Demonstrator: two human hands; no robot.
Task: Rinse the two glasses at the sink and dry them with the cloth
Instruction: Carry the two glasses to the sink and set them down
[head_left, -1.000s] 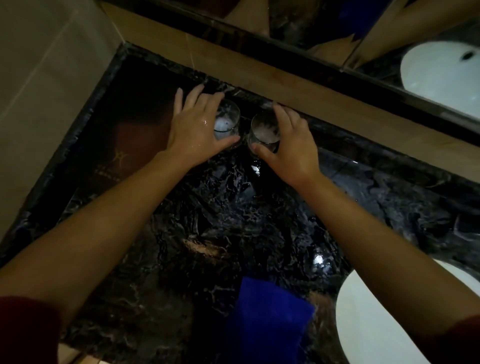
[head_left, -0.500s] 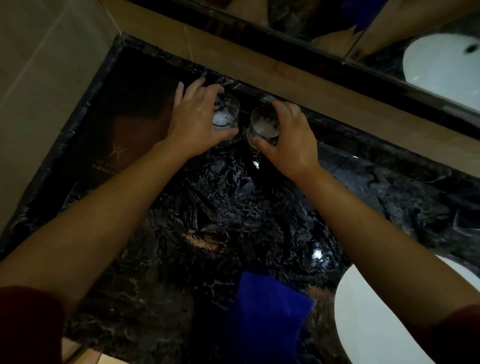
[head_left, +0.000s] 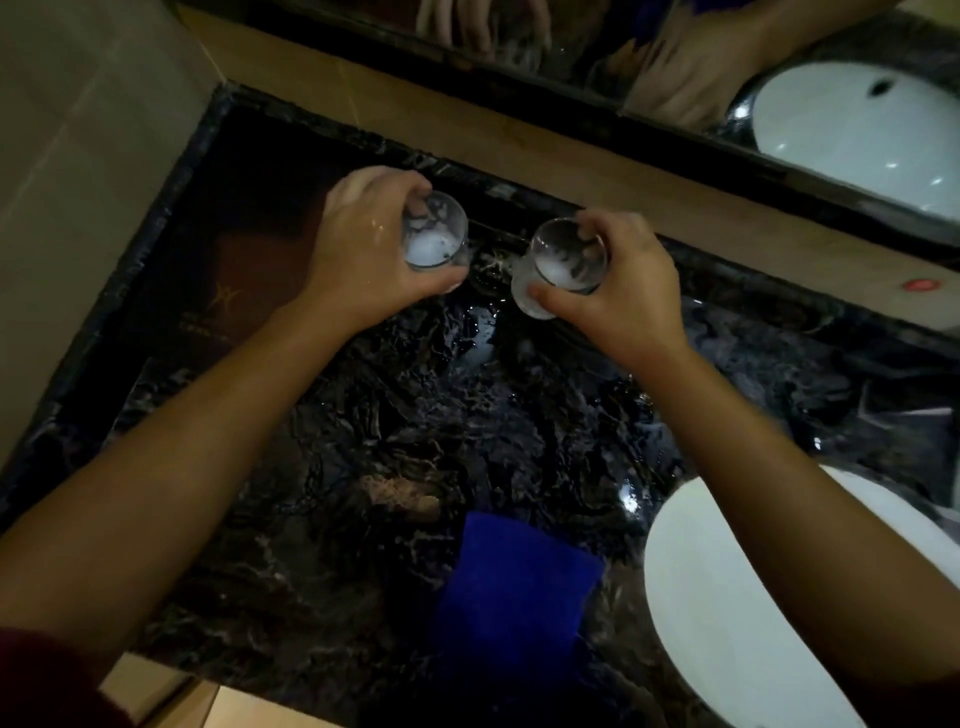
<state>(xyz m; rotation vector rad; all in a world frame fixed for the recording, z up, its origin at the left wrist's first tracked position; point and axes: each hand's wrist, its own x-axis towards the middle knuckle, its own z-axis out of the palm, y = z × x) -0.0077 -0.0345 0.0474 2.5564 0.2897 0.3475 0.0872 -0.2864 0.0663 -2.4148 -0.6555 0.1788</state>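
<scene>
Two clear glasses with white foam inside are lifted above the dark marble counter (head_left: 363, 441), near its back edge. My left hand (head_left: 363, 254) grips the left glass (head_left: 435, 234) by its side. My right hand (head_left: 623, 291) grips the right glass (head_left: 563, 265), fingers curled over its rim. The two glasses are apart from each other. A folded blue cloth (head_left: 514, 587) lies on the counter near the front edge. The white sink basin (head_left: 727, 597) is at the lower right, partly under my right forearm.
A mirror (head_left: 675, 78) runs along the back above a tan ledge and reflects my hands and a basin. A tan tiled wall (head_left: 67, 156) borders the counter on the left. A dark brown card with a gold logo (head_left: 228, 296) lies at the counter's left.
Both hands have closed round the glasses and lifted them off the counter. The glasses stood side by side before; they are now farther apart and nearer to me.
</scene>
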